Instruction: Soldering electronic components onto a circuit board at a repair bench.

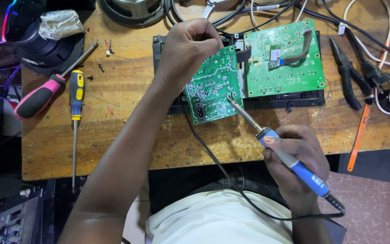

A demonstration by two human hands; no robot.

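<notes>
Both hands are at work over the wooden bench. Left hand is curled into a loose fist and rests on the upper left corner of the smaller green circuit board, pressing it down; the fingers are folded under, so what they pinch, if anything, cannot be told. Right hand is closed around the blue handle of the soldering iron, held like a pen.

The iron's long axis runs diagonally, from the right hand at the lower right up to the metal tip at the upper left. The tip touches, or almost touches, the right edge of the smaller board, near its middle. So the board lies up and to the left of the right hand and directly below the left hand. The left hand is the nearer one; the right hand reaches the board only through the iron.

The smaller board is green with white printing, many small solder points and a black socket at its lower edge. It lies tilted, partly over a black frame. Just beside it to the right sits a larger green board with brown ribbon cables. Further right lie black pliers.
</notes>
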